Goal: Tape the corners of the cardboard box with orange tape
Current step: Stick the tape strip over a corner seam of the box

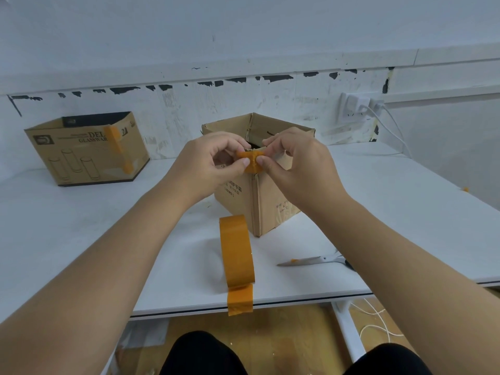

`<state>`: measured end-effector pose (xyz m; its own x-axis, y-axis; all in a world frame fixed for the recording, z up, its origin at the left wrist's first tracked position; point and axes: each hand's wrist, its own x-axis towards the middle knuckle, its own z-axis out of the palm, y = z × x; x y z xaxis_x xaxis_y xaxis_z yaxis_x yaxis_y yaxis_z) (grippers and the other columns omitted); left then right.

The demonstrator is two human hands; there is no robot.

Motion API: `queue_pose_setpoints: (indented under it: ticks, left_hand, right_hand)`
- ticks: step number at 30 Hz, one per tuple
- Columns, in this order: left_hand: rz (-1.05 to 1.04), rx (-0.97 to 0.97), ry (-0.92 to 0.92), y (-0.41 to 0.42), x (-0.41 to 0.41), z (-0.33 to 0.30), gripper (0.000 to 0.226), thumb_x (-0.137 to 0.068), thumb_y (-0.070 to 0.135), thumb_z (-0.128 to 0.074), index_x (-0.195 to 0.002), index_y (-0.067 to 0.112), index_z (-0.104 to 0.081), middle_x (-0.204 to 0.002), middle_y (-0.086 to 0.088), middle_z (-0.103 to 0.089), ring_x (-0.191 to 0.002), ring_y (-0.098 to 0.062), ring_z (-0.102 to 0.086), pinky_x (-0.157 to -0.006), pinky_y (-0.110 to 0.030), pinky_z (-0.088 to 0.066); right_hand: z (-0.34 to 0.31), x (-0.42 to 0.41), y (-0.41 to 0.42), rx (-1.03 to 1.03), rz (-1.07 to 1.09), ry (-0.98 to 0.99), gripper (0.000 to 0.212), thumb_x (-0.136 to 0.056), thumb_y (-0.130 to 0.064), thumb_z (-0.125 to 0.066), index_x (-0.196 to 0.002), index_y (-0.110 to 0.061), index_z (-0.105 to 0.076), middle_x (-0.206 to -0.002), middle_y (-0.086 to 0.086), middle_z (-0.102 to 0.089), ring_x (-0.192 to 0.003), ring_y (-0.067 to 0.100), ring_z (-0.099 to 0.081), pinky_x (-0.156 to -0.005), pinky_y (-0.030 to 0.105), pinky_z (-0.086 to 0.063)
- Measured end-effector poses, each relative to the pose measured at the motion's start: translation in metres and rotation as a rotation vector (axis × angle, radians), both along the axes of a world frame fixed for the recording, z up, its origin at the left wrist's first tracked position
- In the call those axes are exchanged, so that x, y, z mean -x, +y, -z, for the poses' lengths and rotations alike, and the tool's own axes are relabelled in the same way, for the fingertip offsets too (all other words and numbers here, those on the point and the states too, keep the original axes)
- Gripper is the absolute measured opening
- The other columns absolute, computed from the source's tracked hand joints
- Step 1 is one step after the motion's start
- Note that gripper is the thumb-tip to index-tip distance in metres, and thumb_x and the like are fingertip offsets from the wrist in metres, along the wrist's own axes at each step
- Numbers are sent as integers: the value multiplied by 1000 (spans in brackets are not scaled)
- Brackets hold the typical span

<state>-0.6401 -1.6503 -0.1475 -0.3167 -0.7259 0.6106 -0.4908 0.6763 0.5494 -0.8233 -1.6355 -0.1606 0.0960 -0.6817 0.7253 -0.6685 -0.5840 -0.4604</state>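
Both hands, left [213,161] and right [295,161], pinch the orange tape piece [253,163]. We note it wraps the open cardboard box [270,196] at its near top corner.

Even, soft, cool light fills the room, with only faint shadows on the white table [378,212]. No harsh glare. Wide-angle distortion bends the wall lines, and the near forearms look slightly soft.

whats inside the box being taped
The open cardboard box shows only bare inner walls and a dark gap. Both hands, left hand and right hand, cover the rest.
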Motion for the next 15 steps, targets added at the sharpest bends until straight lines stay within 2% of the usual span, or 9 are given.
queue_pose_setpoints:
  ticks: [4, 11, 13, 15]
  left_hand:
    - [-3, 16, 2, 0, -1, 3, 9, -84, 11, -69, -89, 17, -67, -105, 8, -67, -79, -9, -64, -77, -30, -56]
    - [-8, 25, 19, 1, -1, 6, 10, -85, 14, -69, -94, 18, -66, -108, 8, -67, -84, -21, -66, -80, -42, -55]
    - [-17, 25, 25, 1, -1, 7, 10, -85, 15, -69, -94, 18, -66, -109, 8, -67, -83, -23, -65, -80, -41, -55]
    - [-33, 7, 41, 2, -1, 8, 13, -84, 18, -69, -96, 21, -65, -105, 11, -67, -79, -19, -66, -76, -34, -57]
  right_hand:
    - [1, 0, -1, 13, 5, 13, 12, -85, -24, -70, -87, -13, -70, -100, -4, -67, -92, 11, -59, -74, 13, -42]
    - [-1, 2, -3, 31, 8, 51, 13, -84, -26, -71, -87, -14, -70, -100, -4, -68, -93, 12, -59, -76, 21, -45]
    - [-2, 3, -3, 30, 12, 62, 13, -84, -28, -71, -87, -15, -70, -99, -4, -68, -92, 12, -60, -76, 22, -46]
    - [-3, 4, -3, 30, 14, 71, 13, -84, -28, -71, -85, -15, -70, -98, -4, -68, -92, 13, -60, -75, 22, -45]
